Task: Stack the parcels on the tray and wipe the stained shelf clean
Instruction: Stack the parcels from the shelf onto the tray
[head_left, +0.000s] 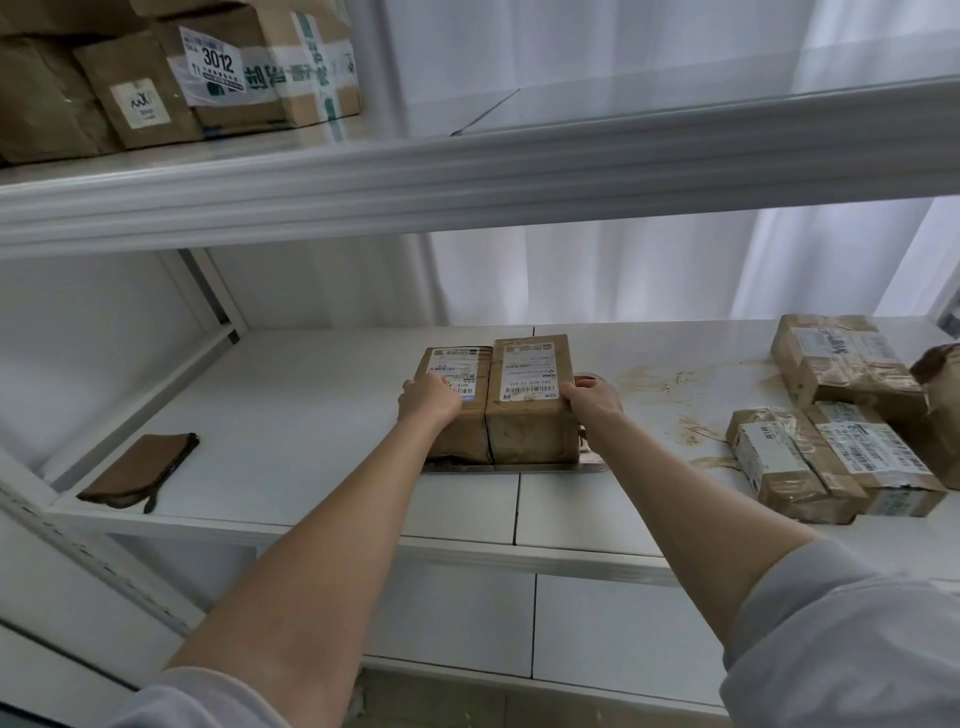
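Two brown cardboard parcels stand side by side on a flat metal tray (498, 468) in the middle of the white shelf (311, 415). My left hand (428, 397) rests on the top front of the left parcel (457, 439). My right hand (592, 397) grips the right edge of the right parcel (527, 384). Brownish stains (665, 387) smear the shelf to the right of the tray. A folded brown cloth (143, 470) lies at the shelf's left front.
Several more taped parcels (831, 457) lie at the right end of the shelf, some on the stains. The upper shelf (467, 171) overhangs close above and carries more boxes (182, 78) at its left. A white curtain hangs behind.
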